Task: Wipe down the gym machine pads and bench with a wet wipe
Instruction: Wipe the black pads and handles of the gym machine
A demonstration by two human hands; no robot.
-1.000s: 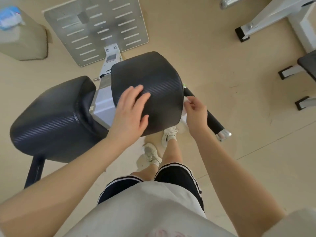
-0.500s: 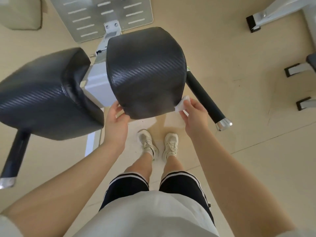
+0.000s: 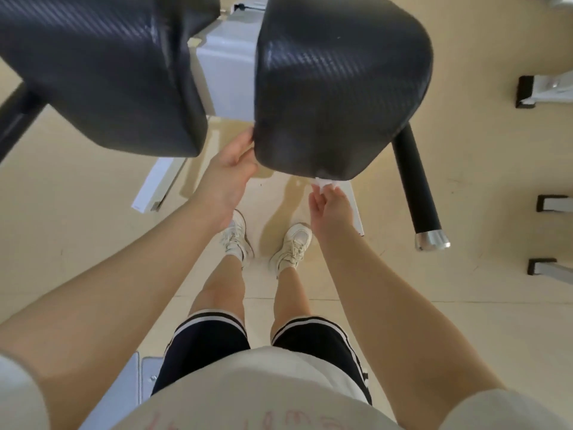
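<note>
Two black textured pads fill the top of the head view: the right pad [image 3: 338,85] and the left pad [image 3: 102,69], joined by a white machine frame [image 3: 229,66]. My left hand [image 3: 229,172] holds the lower left edge of the right pad, its fingers hidden under it. My right hand [image 3: 328,206] pinches a white wet wipe [image 3: 322,182] against the pad's bottom edge. Most of the wipe is hidden beneath the pad.
A black handle bar [image 3: 417,187] with a chrome cap slants down right of the pad. White frame rails [image 3: 155,184] lie on the beige floor near my feet. Feet of other machines [image 3: 548,203] stand at the right edge.
The pads now loom larger and higher in view. My right hand has slid the wipe from the pad's right side to its bottom edge. My left hand stays at the lower left edge.
</note>
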